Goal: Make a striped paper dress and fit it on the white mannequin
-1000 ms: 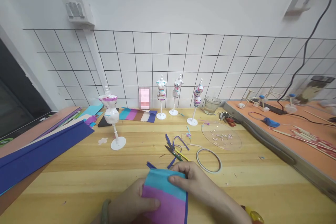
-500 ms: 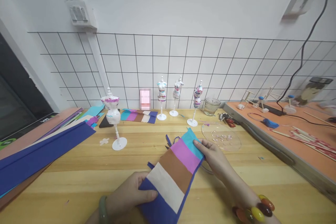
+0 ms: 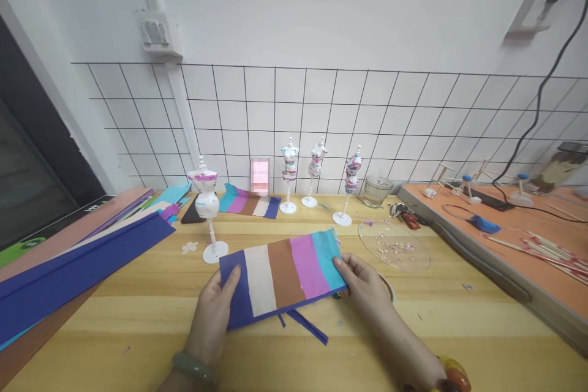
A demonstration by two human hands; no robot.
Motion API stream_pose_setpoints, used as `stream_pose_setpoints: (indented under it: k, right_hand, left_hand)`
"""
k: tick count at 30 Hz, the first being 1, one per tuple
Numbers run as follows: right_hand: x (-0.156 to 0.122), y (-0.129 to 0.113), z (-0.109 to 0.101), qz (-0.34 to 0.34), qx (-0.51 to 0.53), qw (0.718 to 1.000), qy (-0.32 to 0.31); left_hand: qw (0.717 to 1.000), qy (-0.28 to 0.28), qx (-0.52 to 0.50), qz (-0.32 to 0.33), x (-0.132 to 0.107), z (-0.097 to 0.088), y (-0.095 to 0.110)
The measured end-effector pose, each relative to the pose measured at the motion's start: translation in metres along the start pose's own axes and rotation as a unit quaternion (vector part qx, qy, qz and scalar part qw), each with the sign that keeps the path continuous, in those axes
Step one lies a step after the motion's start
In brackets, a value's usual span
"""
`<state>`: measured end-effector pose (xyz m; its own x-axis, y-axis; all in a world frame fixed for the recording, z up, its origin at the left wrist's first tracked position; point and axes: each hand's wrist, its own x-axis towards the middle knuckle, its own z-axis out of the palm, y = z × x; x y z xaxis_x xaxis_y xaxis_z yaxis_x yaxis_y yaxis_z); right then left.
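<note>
1. The striped panel (image 3: pixel 282 278) was held up over the wooden table (image 3: pixel 138 324), stretched between both hands and slightly tilted, its right end higher than its left.
2. From left to right its bands ran dark blue, off-white, brown, pink-purple and turquoise, with a dark blue edge along the bottom.
3. The left hand (image 3: pixel 214 307) pinched the dark blue end, its thumb pressed flat on the front; most of its other fingers were hidden behind.
4. The right hand (image 3: pixel 366 285) pinched the turquoise end near the lower corner, thumb on the front and fingers bent at the edge, their tips out of sight.
5. A green bangle (image 3: pixel 195 367) circled the left wrist; a beaded bracelet (image 3: pixel 459 376) was on the right.
6. Dark blue scraps (image 3: pixel 310 326) lay just below the panel, and a pale ring (image 3: pixel 389 289) showed partly behind the right hand.
7. A miniature dress form (image 3: pixel 206 205) stood beyond the panel's left end, near a flower-shaped cutout (image 3: pixel 189 247).
8. Farther back, a second striped piece (image 3: pixel 250 203) lay on the table.
</note>
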<state>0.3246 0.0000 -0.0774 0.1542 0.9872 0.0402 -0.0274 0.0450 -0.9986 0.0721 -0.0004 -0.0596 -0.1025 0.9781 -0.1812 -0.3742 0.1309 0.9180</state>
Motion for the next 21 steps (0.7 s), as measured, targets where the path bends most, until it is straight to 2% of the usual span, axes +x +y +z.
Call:
stream_pose_setpoints:
  k: [3,7,15,21]
  right_hand:
    - [-0.0042,0.0051,0.0069,-0.013,0.006,1.0,-0.007]
    - [-0.0045,0.0079,0.009,-0.029,0.011,0.999,-0.004]
    - [-0.0054,0.0059,0.0092,-0.056,0.002,0.998,0.002]
    - [-0.0067,0.0023,0.0097,-0.071,-0.022,0.997,0.01]
  left_hand:
    - [0.997,0.031,0.032,0.055,0.0066,-0.0053,-0.0016]
    - [0.992,0.048,0.073,0.088,0.0084,-0.0078,0.0009]
    - [0.98,0.057,0.14,0.13,0.0052,-0.0089,0.0052]
    - [0.977,0.059,0.155,0.133,0.0054,-0.0083,0.007]
